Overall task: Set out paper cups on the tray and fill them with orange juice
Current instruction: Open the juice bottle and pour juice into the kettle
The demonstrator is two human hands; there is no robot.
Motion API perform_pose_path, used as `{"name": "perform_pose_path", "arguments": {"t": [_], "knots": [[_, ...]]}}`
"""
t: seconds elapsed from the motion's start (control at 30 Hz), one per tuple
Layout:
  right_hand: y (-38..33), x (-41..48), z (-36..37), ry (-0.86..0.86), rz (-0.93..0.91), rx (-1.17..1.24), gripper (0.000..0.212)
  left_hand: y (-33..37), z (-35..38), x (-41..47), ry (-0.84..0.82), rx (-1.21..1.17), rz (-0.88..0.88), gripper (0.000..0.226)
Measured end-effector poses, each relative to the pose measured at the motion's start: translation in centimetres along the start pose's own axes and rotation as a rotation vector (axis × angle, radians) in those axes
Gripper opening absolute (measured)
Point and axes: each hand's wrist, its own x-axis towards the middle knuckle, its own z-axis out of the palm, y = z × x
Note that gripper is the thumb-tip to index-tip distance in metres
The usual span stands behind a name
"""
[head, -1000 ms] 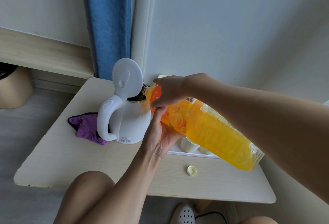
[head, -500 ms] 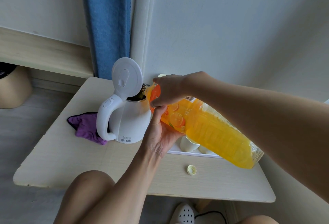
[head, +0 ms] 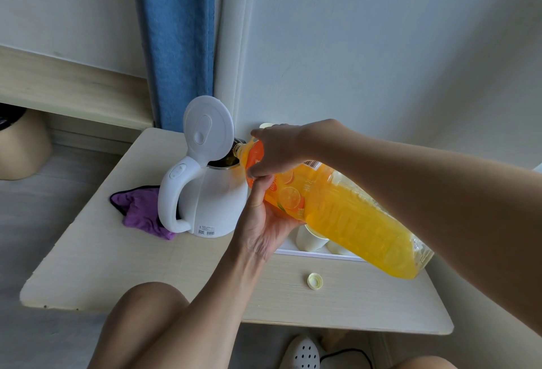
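So, progress check: the paper cups [head: 311, 239] were at least partly set out. A couple stood on the white tray [head: 316, 253] at middle right of the frame, mostly hidden under the bottle, so I couldn't tell how many there were or whether any had juice in them. My guess is the filling part was yet to be done.

The big juice bottle [head: 346, 222] was open, with its yellow cap [head: 314, 281] lying on the table [head: 117, 266] just below the tray. It looked nearly full and was tipped with the neck pointing left, right at the mouth of the white kettle [head: 217, 201] in the centre, whose lid [head: 208, 128] stood flipped up. Something yellowish showed inside the kettle, but it was too dark to say how much.

The right hand [head: 278, 148] was wrapped over the bottle's shoulder from above, and the left hand [head: 264, 222] cradled it from below, fingers curled under and thumb up the label.

A purple cloth [head: 140, 210] sat left of the kettle.
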Motion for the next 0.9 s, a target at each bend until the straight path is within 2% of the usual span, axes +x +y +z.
{"name": "perform_pose_path", "arguments": {"t": [0.23,0.57,0.8,0.9], "knots": [[-0.03,-0.06,-0.10,0.004,-0.006,0.001,0.071,0.00,0.15,-0.10,-0.016,-0.023,0.001,0.068],[-0.09,0.00,-0.16,-0.005,0.003,-0.009,0.072,0.05,0.25,-0.01,-0.003,-0.016,0.001,0.082],[-0.10,-0.13,-0.15,-0.010,0.011,-0.011,0.070,-0.03,0.35,-0.01,-0.003,-0.030,-0.003,0.078],[-0.10,-0.34,-0.21,-0.001,0.006,-0.013,0.071,-0.05,0.19,0.07,-0.003,-0.008,-0.008,0.083]]}}
